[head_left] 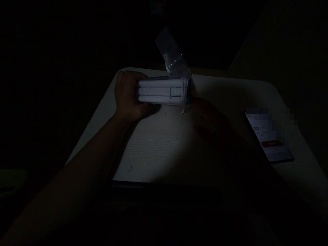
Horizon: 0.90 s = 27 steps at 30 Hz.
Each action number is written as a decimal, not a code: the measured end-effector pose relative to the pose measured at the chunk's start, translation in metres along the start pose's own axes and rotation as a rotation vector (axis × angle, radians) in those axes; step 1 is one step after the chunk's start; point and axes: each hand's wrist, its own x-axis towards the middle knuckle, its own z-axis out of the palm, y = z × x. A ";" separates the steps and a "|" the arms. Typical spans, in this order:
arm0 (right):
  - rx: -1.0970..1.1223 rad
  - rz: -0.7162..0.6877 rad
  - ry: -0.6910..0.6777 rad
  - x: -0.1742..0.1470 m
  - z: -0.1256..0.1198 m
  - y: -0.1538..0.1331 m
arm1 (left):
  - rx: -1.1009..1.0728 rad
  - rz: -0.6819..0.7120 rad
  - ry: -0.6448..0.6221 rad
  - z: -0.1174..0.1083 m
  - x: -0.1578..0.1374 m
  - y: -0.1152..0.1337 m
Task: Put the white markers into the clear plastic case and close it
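Note:
My left hand (128, 97) grips the closed end of a clear plastic marker case (164, 104), which lies on its side above the table. Inside are several white-barrelled markers (156, 91), their dark cap ends pointing right at the case's mouth. The case's clear lid (170, 49) is flipped open and tilts up toward the back. My right hand (207, 116) is in deep shadow just right of the mouth, near the marker ends. Its fingers are too dark to show whether they touch or hold anything.
A pale table (153, 150) lies under the hands. On its right side rests a smartphone (271, 143) with a lit screen, partly pixelated. A dark bar-like edge (164, 191) runs along the front. The surroundings are almost black.

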 end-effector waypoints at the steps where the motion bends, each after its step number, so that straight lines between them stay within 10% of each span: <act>1: 0.000 -0.002 0.003 0.000 0.000 -0.001 | 0.003 0.000 0.000 0.000 0.000 0.000; 12: 0.142 0.072 0.111 0.006 0.014 0.020 | -0.012 0.012 0.046 0.005 -0.002 -0.002; 16: 0.366 0.314 0.184 0.030 0.011 0.037 | -0.067 -0.026 0.045 0.007 -0.002 0.006; 27: 0.554 0.282 0.347 0.088 -0.015 -0.011 | -0.887 -0.348 -0.116 0.019 -0.005 0.034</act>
